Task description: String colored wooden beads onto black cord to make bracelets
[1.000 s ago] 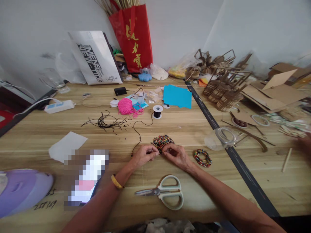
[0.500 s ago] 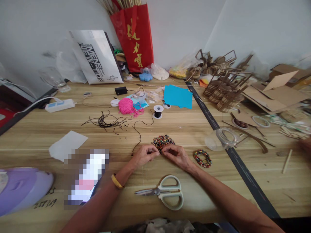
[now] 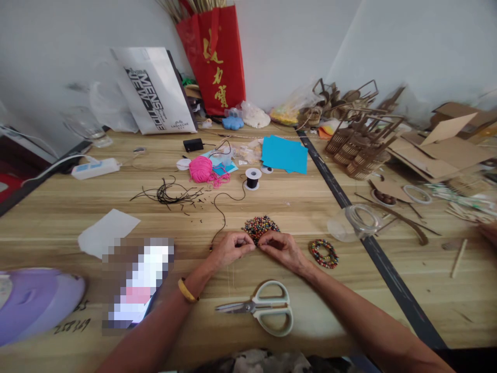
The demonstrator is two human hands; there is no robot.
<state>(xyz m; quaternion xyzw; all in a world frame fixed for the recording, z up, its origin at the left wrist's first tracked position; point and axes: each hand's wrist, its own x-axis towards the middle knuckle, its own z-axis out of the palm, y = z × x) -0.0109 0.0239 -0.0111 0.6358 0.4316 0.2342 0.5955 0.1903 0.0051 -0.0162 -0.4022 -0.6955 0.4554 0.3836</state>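
Observation:
A pile of small multicoloured beads (image 3: 261, 226) lies on the wooden table just beyond my fingertips. My left hand (image 3: 234, 247) is closed in a pinch at the pile's near edge. A black cord (image 3: 218, 207) runs from a white-flanged spool (image 3: 252, 179) to my left hand, its end apparently between the fingers. Facing it, my right hand (image 3: 282, 249) also pinches, nearly touching the left; what sits in its fingertips is too small to make out. A coiled string of beads (image 3: 324, 254) rests right of my right hand. Scissors (image 3: 259, 306) with pale handles lie below both hands.
Left of my arms are a phone (image 3: 142, 282), white paper (image 3: 108, 232) and a purple object (image 3: 39, 303). Cut black cords (image 3: 171, 192), pink yarn (image 3: 201, 169) and blue sheets (image 3: 284, 154) lie farther back. Clear tubing (image 3: 363, 220) is to the right. Another person's hand (image 3: 488, 233) shows at the right edge.
My two hands hold almost the same pinched pose over the table. At the right edge, the other person's hand has shifted slightly.

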